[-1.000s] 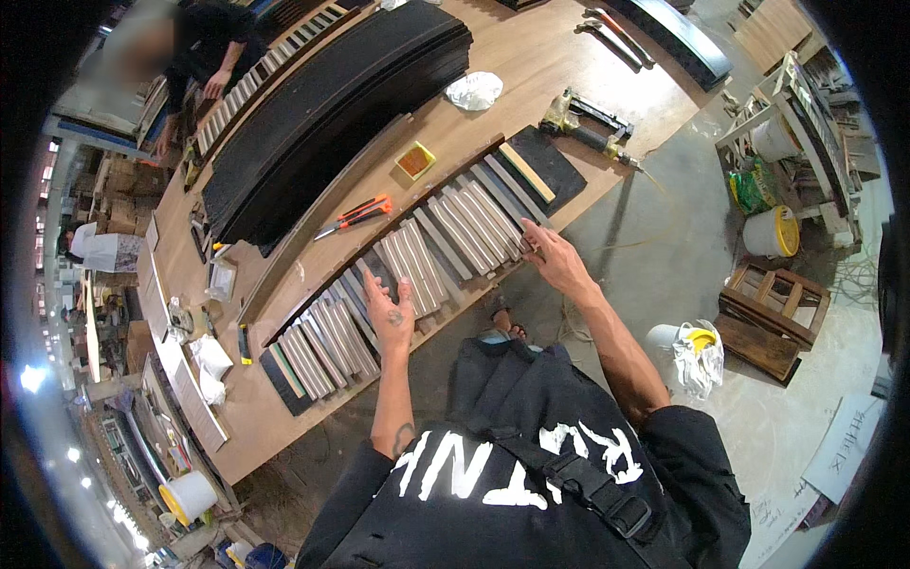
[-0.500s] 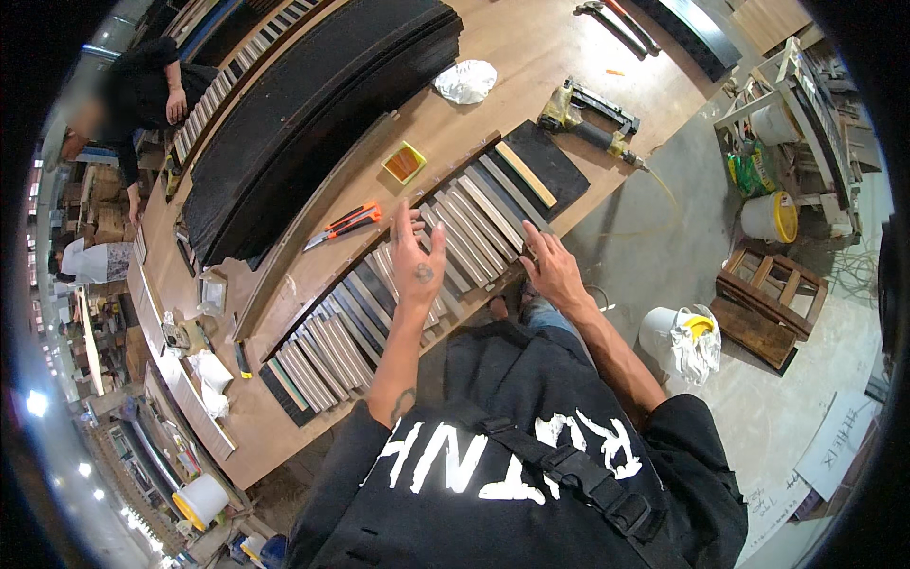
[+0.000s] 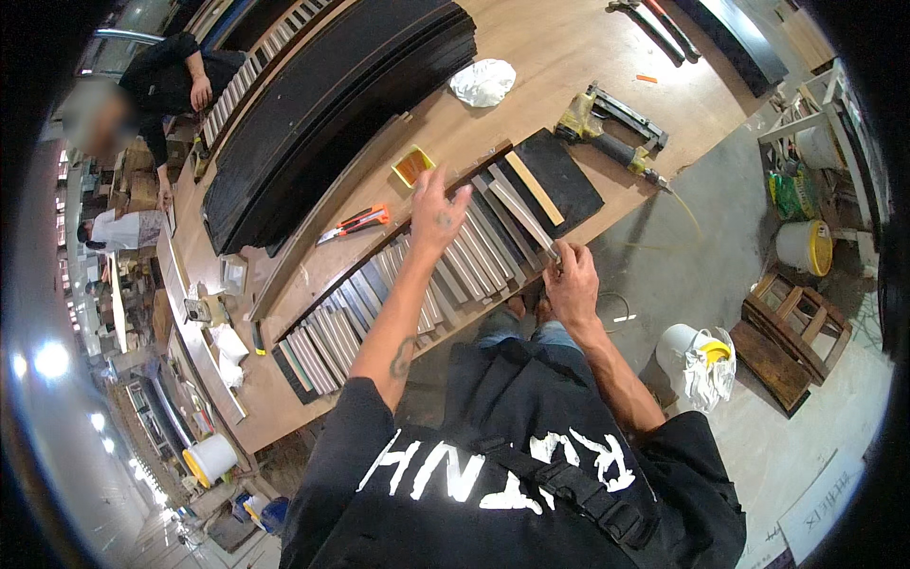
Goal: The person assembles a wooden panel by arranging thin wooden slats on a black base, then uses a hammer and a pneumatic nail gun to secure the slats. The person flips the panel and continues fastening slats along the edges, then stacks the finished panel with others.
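A row of narrow strips [image 3: 408, 275], grey, dark and pale-edged, lies side by side on a long black panel on the workbench. My right hand [image 3: 573, 284] is closed on the near end of a grey-brown strip [image 3: 522, 214] with a light edge, which slants over the row's right part. My left hand [image 3: 439, 213] hovers over the row's far edge, fingers apart and holding nothing, close to a small yellow tray [image 3: 412, 167] with amber contents. An orange utility knife [image 3: 358, 222] lies left of it. At the panel's right end rests a pale yellow strip [image 3: 535, 188].
Stacked black curved panels [image 3: 332, 114] fill the bench's far left. A nail gun [image 3: 611, 133] and white crumpled bag [image 3: 482, 83] lie at the far right. On the floor at right stand a white bucket [image 3: 681, 360] and wooden frame [image 3: 791, 322]. A co-worker [image 3: 156, 95] stands far left.
My right hand has drawn nearer to me and closed on a strip's end; that strip now lies aslant. My left hand has moved slightly right and away from me.
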`<control>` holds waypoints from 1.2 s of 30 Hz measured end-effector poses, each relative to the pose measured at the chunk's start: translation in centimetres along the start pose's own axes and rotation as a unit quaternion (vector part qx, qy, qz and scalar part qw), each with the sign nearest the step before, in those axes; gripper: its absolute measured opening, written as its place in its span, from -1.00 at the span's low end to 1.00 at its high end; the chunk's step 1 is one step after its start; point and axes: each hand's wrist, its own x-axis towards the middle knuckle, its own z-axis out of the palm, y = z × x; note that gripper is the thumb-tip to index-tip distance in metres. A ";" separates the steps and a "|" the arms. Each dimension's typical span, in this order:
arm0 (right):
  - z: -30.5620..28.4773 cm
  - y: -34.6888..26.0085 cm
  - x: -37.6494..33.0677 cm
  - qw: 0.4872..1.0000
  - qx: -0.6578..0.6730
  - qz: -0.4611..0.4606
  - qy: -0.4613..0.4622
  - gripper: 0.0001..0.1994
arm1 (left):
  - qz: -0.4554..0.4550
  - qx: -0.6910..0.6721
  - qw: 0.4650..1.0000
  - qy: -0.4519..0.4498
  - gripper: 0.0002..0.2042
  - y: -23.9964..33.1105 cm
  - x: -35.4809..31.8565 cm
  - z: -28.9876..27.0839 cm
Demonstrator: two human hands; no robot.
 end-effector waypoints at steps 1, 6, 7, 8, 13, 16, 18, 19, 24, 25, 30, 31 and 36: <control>0.3 0.5 0.2 1.000 0.003 0.003 0.004 -0.60 | 0.001 0.027 0.999 -0.033 -0.38 -0.3 1.3 0.9; 1.2 1.1 1.2 0.999 0.003 0.051 0.017 -0.67 | -0.014 0.003 0.986 -0.165 -0.37 -1.1 4.8 4.9; 1.5 1.2 1.3 0.998 0.001 0.066 0.016 -0.69 | -0.016 0.000 0.987 -0.160 -0.38 -1.3 5.3 5.2; 1.7 1.4 1.3 0.998 0.007 0.064 0.022 -0.70 | -0.018 -0.005 0.987 -0.159 -0.39 -1.3 5.4 5.6; 1.1 1.8 1.7 0.994 0.058 0.089 0.000 -0.74 | -0.004 -0.033 0.994 -0.101 -0.50 -1.9 5.8 7.2; 1.3 1.9 1.8 0.993 0.057 0.108 -0.001 -0.75 | -0.024 -0.029 0.993 -0.111 -0.54 -2.0 6.1 7.5; 2.2 1.8 2.1 0.993 0.046 0.106 0.019 -0.72 | -0.040 -0.039 0.993 -0.104 -0.55 -2.0 6.4 7.7; 2.8 1.7 2.5 0.993 0.043 0.103 0.036 -0.70 | -0.049 -0.045 0.993 -0.100 -0.56 -2.0 6.4 7.7; 1.9 -0.6 1.3 0.993 -0.009 0.091 0.071 -0.59 | -0.083 -0.159 0.975 -0.130 -0.61 -2.6 5.9 5.2; 1.6 -0.6 0.4 0.999 0.008 0.034 0.038 -0.59 | -0.069 -0.145 0.979 -0.129 -0.61 -3.1 5.5 4.6; 1.7 -1.8 -1.8 0.990 0.020 -0.100 -0.100 -0.47 | -0.029 -0.120 0.985 -0.121 -0.63 -4.3 3.5 2.5; 2.0 -1.7 -1.9 0.989 0.009 -0.095 -0.113 -0.46 | -0.024 -0.123 0.985 -0.122 -0.63 -4.2 3.3 2.4; 3.0 -2.4 -1.7 0.989 -0.009 -0.125 -0.081 -0.45 | -0.017 -0.155 0.982 -0.108 -0.63 -4.5 2.8 2.6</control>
